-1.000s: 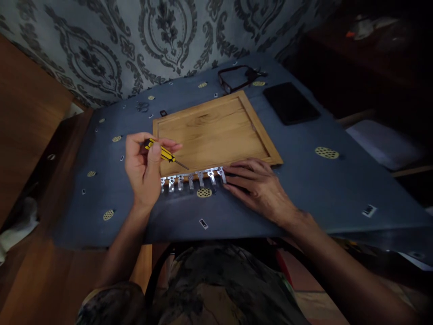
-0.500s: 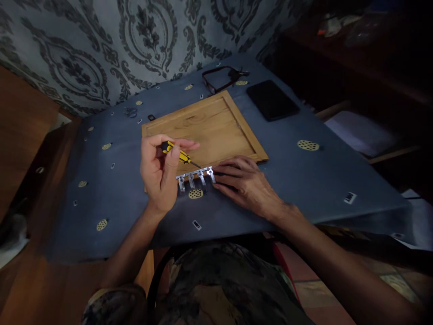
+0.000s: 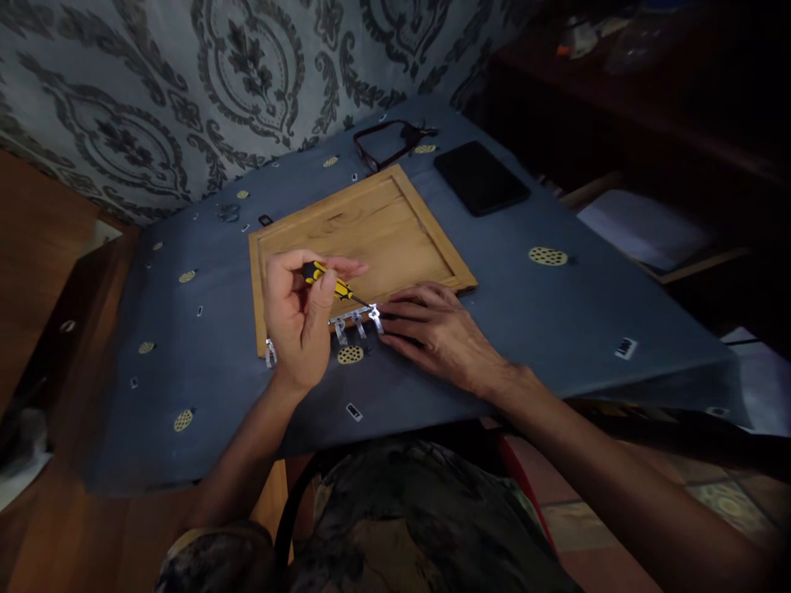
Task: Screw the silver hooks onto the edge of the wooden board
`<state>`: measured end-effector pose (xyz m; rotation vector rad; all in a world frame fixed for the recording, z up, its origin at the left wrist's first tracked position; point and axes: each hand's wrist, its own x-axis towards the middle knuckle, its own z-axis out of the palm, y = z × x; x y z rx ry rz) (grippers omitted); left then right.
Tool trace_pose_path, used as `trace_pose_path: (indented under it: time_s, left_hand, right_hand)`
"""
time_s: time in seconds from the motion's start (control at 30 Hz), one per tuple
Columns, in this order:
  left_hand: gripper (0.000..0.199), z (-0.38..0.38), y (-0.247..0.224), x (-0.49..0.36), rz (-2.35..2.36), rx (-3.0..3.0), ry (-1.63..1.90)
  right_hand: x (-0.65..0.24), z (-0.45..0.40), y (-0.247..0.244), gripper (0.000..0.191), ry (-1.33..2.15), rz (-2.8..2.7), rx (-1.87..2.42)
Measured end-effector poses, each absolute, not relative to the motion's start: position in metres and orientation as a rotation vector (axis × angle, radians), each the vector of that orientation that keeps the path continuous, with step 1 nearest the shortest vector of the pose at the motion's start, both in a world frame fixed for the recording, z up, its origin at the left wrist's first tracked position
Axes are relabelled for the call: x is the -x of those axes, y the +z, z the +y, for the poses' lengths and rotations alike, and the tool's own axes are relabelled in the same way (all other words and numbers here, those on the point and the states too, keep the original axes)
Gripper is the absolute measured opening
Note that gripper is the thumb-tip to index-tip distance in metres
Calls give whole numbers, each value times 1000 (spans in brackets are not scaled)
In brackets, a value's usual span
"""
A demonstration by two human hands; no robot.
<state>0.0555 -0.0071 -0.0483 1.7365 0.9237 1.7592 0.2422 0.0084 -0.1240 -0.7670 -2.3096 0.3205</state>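
My left hand point(image 3: 300, 321) is closed around a screwdriver point(image 3: 337, 284) with a yellow and black handle. Its thin shaft slopes down to the right, with the tip at the rightmost visible hook. A shiny metal hook rail point(image 3: 357, 316) runs along the near edge of a framed wooden board point(image 3: 364, 235); several hooks hang off that edge. My left hand covers part of the rail. My right hand point(image 3: 442, 333) lies palm down at the rail's right end, thumb and forefinger against the last hook and the other fingers over the board's edge.
On the patterned blue tablecloth point(image 3: 568, 329) lie a black tablet-like slab point(image 3: 480, 177), a pair of glasses point(image 3: 374, 147) and keys point(image 3: 422, 132) behind the board. Small metal pieces point(image 3: 227, 212) lie at the far left. A patterned curtain or wall covering point(image 3: 247, 66) borders the far side.
The view has shifted, moving the table leftward. My left hand has moved right relative to the board, carrying the screwdriver tip to the rightmost hook. Another hook now shows left of that hand.
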Motion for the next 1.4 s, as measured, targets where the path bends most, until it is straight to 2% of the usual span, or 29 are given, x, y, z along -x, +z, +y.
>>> trace_pose_path:
  time_s: [0.4, 0.6, 0.87, 0.97, 1.13, 1.4]
  left_hand:
    - [5, -8, -48, -56, 1015, -1861, 1706]
    - [9, -7, -38, -50, 1262, -2144, 1677]
    - [20, 4, -32, -51, 1139, -2331, 1527]
    - [21, 8, -33, -53, 1103, -2275, 1498]
    - [10, 12, -36, -63, 1012, -1994, 1511]
    - [26, 25, -44, -87, 885, -1608, 1637]
  right_hand:
    - [-242, 9, -123, 23, 313, -2310, 767]
    - [-242, 9, -122, 25, 305, -2316, 763]
    - [-243, 8, -121, 24, 357, -2319, 778]
    - [-243, 8, -121, 23, 383, -2314, 777]
    - [-242, 8, -119, 25, 363, -2313, 777]
    - [-243, 7, -120, 26, 355, -2325, 780]
